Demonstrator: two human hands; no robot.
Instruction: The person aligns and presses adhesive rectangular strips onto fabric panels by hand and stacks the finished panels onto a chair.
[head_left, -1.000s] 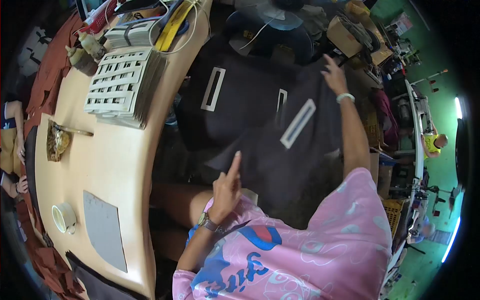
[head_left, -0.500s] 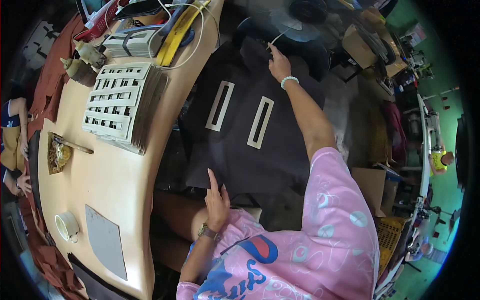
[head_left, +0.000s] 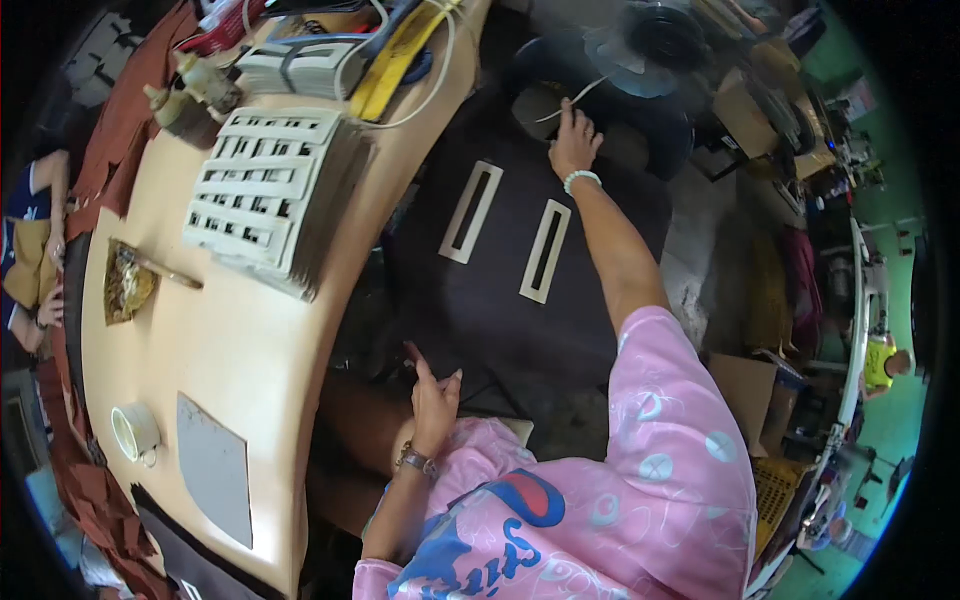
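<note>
A large dark fabric panel (head_left: 510, 320) hangs in front of me beside the table. Two pale slotted rectangular frames, a left one (head_left: 457, 240) and a right one (head_left: 532, 285), lie on it. My right hand (head_left: 575, 145), with a beaded bracelet at the wrist, is closed at the panel's far edge, fingertips close to a white cord (head_left: 590, 92). What it pinches looks like the fabric edge. Low down, my left hand (head_left: 435, 405) is near the panel's near left corner. Its index finger is stretched out and the thumb apart, with nothing visible held.
On the table (head_left: 300, 400) stand a stack of pale slotted frames (head_left: 260, 185), glue bottles (head_left: 185, 115), a cup (head_left: 134, 430), a brush in a dish (head_left: 130, 285) and a grey template (head_left: 215, 470). A fan (head_left: 660, 40) is beyond the panel. Another person's hands (head_left: 50, 305) are at far left.
My view has shifted, so the table sits further right. The panel's near edge has drawn away from my left hand, whose fingers are more spread. My right hand has turned slightly at the far edge.
</note>
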